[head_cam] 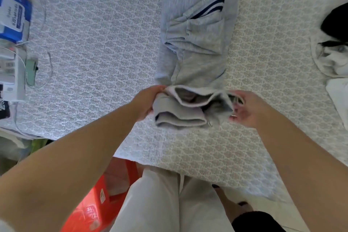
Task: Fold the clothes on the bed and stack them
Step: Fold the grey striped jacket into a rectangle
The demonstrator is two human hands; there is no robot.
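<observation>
A grey hoodie with dark blue stripes (199, 43) lies lengthwise on the patterned bed cover (105, 51), its sleeves folded onto the body. The near end, the hood (182, 111), is bunched into thick folds close to the bed's front edge. My left hand (148, 101) grips the left side of that bunched end. On the right side, my right hand (244, 109) pinches the fabric edge, fingers curled around it. Both forearms reach in from below.
Black and white clothes (337, 43) lie at the right edge of the bed. A blue-and-white packet (13, 15), a white device with cables (11, 73) and a green object (31, 73) sit at the left. An orange-red plastic stool (98, 199) stands on the floor beside my legs.
</observation>
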